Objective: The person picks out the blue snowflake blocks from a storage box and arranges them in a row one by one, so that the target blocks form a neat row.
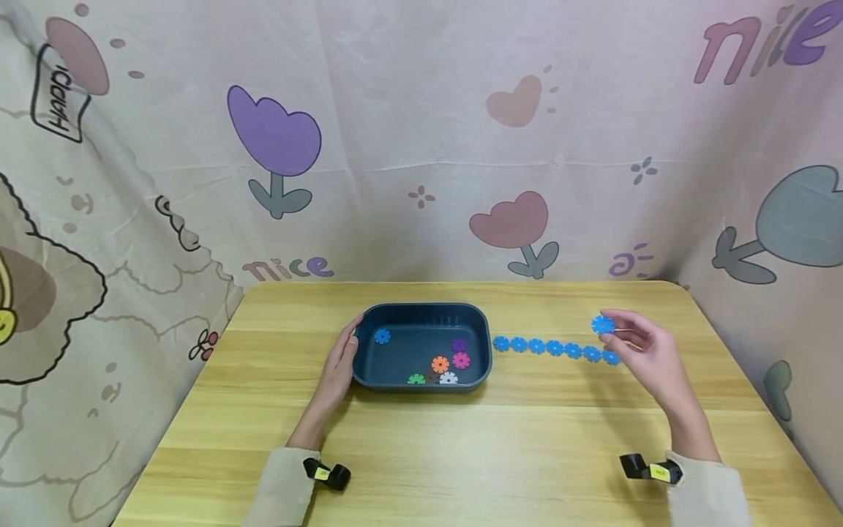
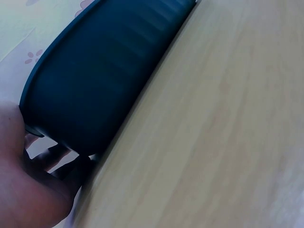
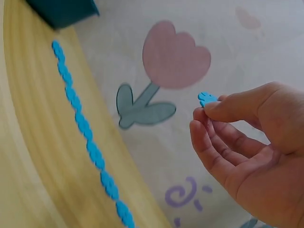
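Between the thumb and fingertips of my right hand [image 1: 645, 350] is a blue notched disc [image 1: 602, 324], pinched at its edge and raised above the table. The right wrist view shows the same disc edge-on, with the other fingers curled below. Under that hand, a row of joined blue discs [image 1: 555, 348] runs leftward to the dark blue tray [image 1: 405, 355]. My left hand [image 1: 339, 366] grips the tray's left end, its thumb at the rim. In the left wrist view, some fingers are partly hidden by the tray wall.
Inside the tray lie a loose blue disc [image 1: 382, 337], an orange disc [image 1: 440, 364], a pink disc [image 1: 461, 360], a purple disc [image 1: 458, 344], a green disc [image 1: 416, 379] and a white disc [image 1: 448, 378]. A printed curtain [image 1: 395, 110] hangs behind the wooden table [image 1: 461, 454].
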A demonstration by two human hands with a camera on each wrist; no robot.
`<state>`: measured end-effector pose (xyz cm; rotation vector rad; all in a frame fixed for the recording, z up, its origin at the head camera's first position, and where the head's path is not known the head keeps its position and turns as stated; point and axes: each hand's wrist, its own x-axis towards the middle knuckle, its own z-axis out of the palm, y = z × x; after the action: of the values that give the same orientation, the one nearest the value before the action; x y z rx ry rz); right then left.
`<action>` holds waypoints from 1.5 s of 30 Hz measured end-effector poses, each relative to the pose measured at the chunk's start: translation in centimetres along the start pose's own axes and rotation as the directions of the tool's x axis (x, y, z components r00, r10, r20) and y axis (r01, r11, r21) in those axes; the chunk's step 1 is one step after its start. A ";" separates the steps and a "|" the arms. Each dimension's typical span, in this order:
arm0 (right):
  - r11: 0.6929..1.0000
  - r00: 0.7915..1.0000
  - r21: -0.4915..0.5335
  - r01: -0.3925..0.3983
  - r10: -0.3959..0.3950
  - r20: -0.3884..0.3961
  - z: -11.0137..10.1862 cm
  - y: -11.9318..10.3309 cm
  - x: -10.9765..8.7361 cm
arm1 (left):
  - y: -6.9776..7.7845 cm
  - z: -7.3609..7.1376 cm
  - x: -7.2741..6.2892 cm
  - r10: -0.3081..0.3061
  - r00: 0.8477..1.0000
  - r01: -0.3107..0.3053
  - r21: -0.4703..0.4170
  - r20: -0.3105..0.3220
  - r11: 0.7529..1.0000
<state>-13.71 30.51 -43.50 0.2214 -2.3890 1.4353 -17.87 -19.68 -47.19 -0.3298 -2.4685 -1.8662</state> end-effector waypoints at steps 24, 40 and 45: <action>0.958 0.957 -0.058 -0.281 0.275 -0.091 -3.9 7.0 -2.4 | 0.0 0.0 -0.2 0.004 1.000 -0.004 -0.008 -0.002 1.000; 0.913 0.951 -0.271 -0.306 0.280 -0.133 -4.8 8.9 -3.0 | -0.3 -0.1 0.0 -0.006 1.000 0.006 -0.012 -0.004 1.000; 0.893 0.953 -0.333 -0.302 0.275 -0.127 -5.1 9.0 -3.3 | -0.3 0.0 0.0 -0.001 1.000 0.001 -0.017 -0.002 1.000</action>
<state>-12.31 39.15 -49.91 -0.2859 -2.6401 1.0734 -17.95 -19.78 -47.42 -0.3279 -2.4533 -1.8877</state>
